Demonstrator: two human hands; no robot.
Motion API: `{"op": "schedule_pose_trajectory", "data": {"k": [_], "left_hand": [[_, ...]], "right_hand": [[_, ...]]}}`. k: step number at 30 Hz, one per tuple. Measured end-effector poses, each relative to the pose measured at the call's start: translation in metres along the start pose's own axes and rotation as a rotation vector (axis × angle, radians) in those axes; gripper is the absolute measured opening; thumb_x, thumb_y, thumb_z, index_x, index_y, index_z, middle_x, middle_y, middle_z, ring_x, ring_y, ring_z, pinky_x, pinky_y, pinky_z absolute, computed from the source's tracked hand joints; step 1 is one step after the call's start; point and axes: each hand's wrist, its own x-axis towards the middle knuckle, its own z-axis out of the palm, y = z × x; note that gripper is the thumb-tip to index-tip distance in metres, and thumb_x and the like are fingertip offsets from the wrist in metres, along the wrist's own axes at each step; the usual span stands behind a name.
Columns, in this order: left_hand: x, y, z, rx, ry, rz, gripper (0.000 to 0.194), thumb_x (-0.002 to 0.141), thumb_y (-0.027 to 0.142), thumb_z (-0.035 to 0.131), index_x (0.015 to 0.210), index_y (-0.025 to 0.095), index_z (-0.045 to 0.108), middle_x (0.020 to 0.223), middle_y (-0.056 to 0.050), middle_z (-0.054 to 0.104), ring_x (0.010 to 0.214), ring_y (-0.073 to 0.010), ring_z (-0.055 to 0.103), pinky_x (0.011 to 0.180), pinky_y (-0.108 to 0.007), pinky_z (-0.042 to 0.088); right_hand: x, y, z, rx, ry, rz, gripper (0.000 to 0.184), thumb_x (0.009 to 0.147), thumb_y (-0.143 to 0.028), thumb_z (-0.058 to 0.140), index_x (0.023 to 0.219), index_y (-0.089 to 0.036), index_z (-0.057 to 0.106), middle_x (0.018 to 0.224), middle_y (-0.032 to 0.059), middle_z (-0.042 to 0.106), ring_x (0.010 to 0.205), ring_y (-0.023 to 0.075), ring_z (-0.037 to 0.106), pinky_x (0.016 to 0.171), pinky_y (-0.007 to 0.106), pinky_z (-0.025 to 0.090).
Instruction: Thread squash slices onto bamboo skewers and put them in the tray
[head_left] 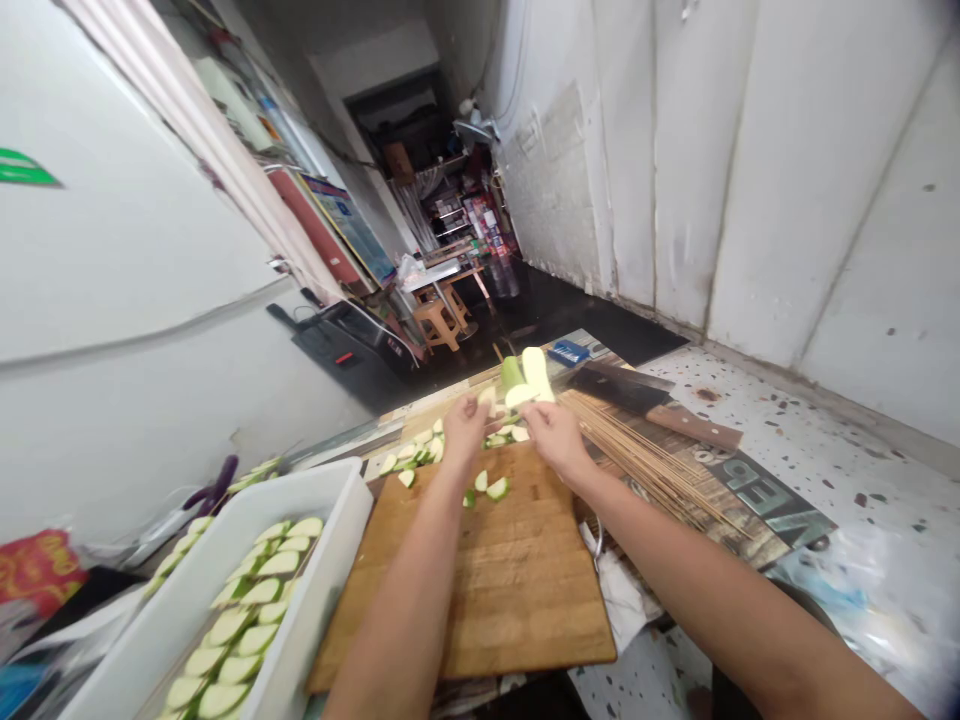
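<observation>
My left hand [466,420] and my right hand [553,432] meet at the far end of a wooden cutting board [480,590]. The left hand's fingers pinch a pale vegetable slice [487,396]. The right hand is closed near more green-skinned slices [525,380] that stand up just beyond it; whether it holds a skewer I cannot make out. Loose cut zucchini pieces [420,455] lie on the board's far left part, and two more [489,487] lie between my wrists.
A white tray [341,520] at the left holds skewered zucchini slices [247,620]. A bundle of bamboo skewers [645,460] lies right of the board. A cleaver [637,395] rests beyond them on the speckled counter [810,440]. A white wall stands at the right.
</observation>
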Motion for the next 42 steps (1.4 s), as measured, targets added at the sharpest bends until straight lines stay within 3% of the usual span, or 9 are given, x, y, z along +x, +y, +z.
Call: {"op": "schedule_pose_trajectory", "data": {"k": [4,7,9,13,17,23,30,42], "left_hand": [[-0.013,-0.003,-0.057,-0.363,0.111,-0.15,0.013,0.069,0.016,0.063,0.079,0.011,0.056,0.072,-0.005,0.061,0.048,-0.0056,0.052,0.043,-0.014,0.039],[-0.017,-0.011,-0.088,-0.611,0.207,-0.277,0.003,0.075,0.011,0.055,0.076,0.01,0.053,0.065,-0.004,0.058,0.043,-0.0046,0.049,0.034,-0.011,0.032],[-0.017,-0.015,-0.098,-0.702,0.238,-0.335,0.002,0.078,0.009,0.051,0.078,0.011,0.052,0.063,-0.003,0.058,0.04,-0.0045,0.048,0.031,-0.011,0.031],[-0.014,-0.016,-0.101,-0.756,0.301,-0.4,0.004,0.081,0.01,0.049,0.085,0.01,0.049,0.076,-0.011,0.063,0.061,-0.015,0.063,0.047,-0.02,0.051],[-0.014,-0.015,-0.102,-0.808,0.359,-0.42,0.006,0.082,0.009,0.047,0.088,0.008,0.049,0.084,-0.018,0.063,0.08,-0.0234,0.065,0.061,-0.029,0.055],[-0.01,-0.021,-0.105,-0.805,0.391,-0.416,0.008,0.08,0.008,0.052,0.087,0.008,0.049,0.089,-0.019,0.063,0.085,-0.0254,0.064,0.064,-0.031,0.055],[-0.009,-0.025,-0.106,-0.777,0.389,-0.389,0.013,0.076,0.008,0.057,0.086,0.008,0.05,0.089,-0.017,0.063,0.085,-0.0261,0.063,0.067,-0.034,0.055],[-0.013,-0.02,-0.105,-0.711,0.387,-0.355,0.007,0.079,0.007,0.051,0.086,0.006,0.05,0.084,-0.016,0.063,0.082,-0.0265,0.064,0.065,-0.033,0.056]], "right_hand": [[-0.045,-0.014,0.021,0.013,-0.399,-0.079,0.025,0.078,-0.026,0.044,0.065,-0.014,0.062,0.05,-0.0032,0.048,0.048,0.0091,0.042,0.047,0.018,0.031],[-0.071,-0.016,0.03,-0.064,-0.541,-0.127,0.025,0.08,-0.025,0.043,0.066,-0.015,0.062,0.056,-0.0014,0.053,0.054,0.0104,0.046,0.052,0.019,0.033],[-0.079,-0.016,0.032,-0.104,-0.585,-0.121,0.025,0.081,-0.024,0.042,0.069,-0.015,0.063,0.061,0.0,0.057,0.057,0.0116,0.049,0.055,0.02,0.035],[-0.079,-0.014,0.029,-0.137,-0.584,-0.084,0.025,0.081,-0.025,0.042,0.072,-0.015,0.062,0.071,0.0028,0.062,0.065,0.0138,0.053,0.062,0.022,0.039],[-0.075,-0.015,0.029,-0.157,-0.57,-0.053,0.025,0.081,-0.027,0.043,0.069,-0.015,0.061,0.07,0.0023,0.061,0.066,0.0141,0.053,0.063,0.022,0.039],[-0.076,-0.015,0.03,-0.188,-0.588,-0.051,0.028,0.082,-0.028,0.042,0.066,-0.015,0.06,0.059,-0.0011,0.054,0.058,0.0123,0.048,0.056,0.021,0.035],[-0.076,-0.007,0.031,-0.182,-0.589,-0.057,0.027,0.081,-0.028,0.042,0.07,-0.016,0.064,0.063,-0.0001,0.058,0.06,0.0134,0.05,0.055,0.021,0.035],[-0.077,-0.008,0.031,-0.182,-0.61,-0.025,0.029,0.082,-0.028,0.042,0.067,-0.015,0.063,0.061,0.0001,0.055,0.06,0.0134,0.048,0.057,0.022,0.036]]}}
